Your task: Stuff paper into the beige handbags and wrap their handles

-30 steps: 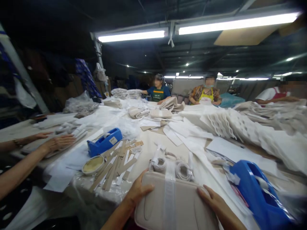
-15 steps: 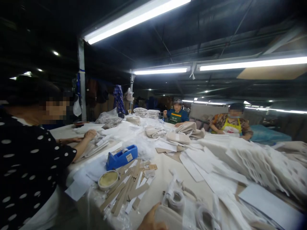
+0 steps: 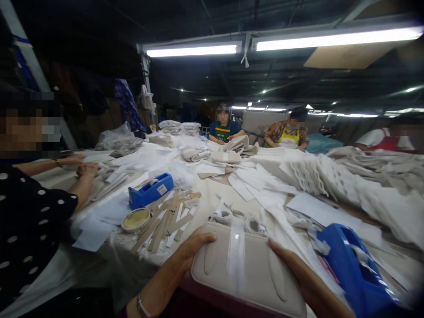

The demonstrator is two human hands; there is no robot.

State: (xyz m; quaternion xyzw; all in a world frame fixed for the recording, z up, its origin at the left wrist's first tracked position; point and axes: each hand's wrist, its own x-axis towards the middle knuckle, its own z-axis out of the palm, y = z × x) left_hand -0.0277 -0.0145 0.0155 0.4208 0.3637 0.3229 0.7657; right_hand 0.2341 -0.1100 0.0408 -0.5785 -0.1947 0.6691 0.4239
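Note:
A beige handbag [image 3: 251,269] with rounded corners is tilted up at the table's near edge. My left hand [image 3: 195,247] grips its left side, thumb on the front face near the top corner. On the opposite side my right hand [image 3: 288,260] holds the bag by its upper right edge. A pale wrapping strip [image 3: 236,251] runs down the middle of the bag's front. Just beyond the bag's top lie coiled straps [image 3: 253,224] in clear wrap. Fingers behind the bag are hidden.
A blue tape dispenser [image 3: 354,265] stands close on the right, another blue dispenser [image 3: 150,191] on the left. Nearby are a round tin [image 3: 135,219], card strips [image 3: 162,225] and stacked white foam sheets [image 3: 308,172]. A co-worker's hands [image 3: 86,169] work at far left; other people sit opposite.
The view has tilted down and turned right. The bag, barely visible before, now stands raised between both my hands; my right hand and the near blue dispenser have come into view.

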